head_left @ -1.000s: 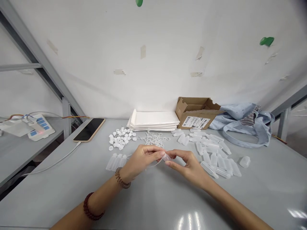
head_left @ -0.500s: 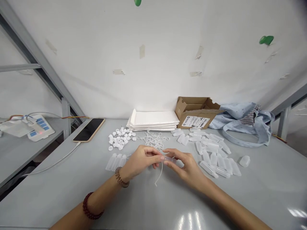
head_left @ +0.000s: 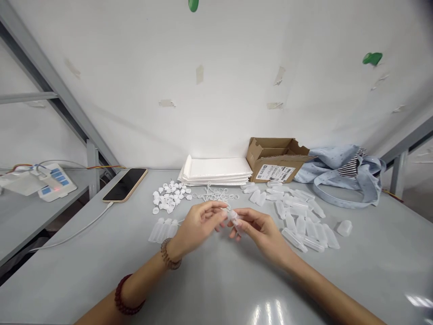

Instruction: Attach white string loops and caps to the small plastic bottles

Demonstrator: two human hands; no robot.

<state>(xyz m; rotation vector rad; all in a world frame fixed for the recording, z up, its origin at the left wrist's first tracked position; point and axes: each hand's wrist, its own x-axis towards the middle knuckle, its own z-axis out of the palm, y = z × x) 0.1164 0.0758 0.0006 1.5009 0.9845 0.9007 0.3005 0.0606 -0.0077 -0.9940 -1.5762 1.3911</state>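
My right hand [head_left: 259, 225] is closed around a small translucent plastic bottle [head_left: 234, 217], its neck tilted up and toward the left. Fingers cover much of the bottle's body. Close against that neck, my left hand [head_left: 206, 221] pinches a thin white looped strap [head_left: 226, 207], partly hidden by the fingertips. A pile of similar white straps [head_left: 216, 194] lies just behind the hands. Beside my left wrist, several bottles [head_left: 163, 230] are lined up in a row. Loose translucent bottles [head_left: 301, 221] spread over the table to the right of my right hand.
White caps [head_left: 169, 196] are heaped at the left-centre. A phone [head_left: 125, 185] on a charging cable lies further left. Along the wall stand stacked white padded envelopes [head_left: 218, 168], an open cardboard box [head_left: 277, 160] and a light-blue fabric bag [head_left: 338, 169].
The bottle has turned from lying sideways to neck-up in my right hand. Its strap, which hung down below the hands, no longer dangles there. My left fingers have shifted slightly left and up.
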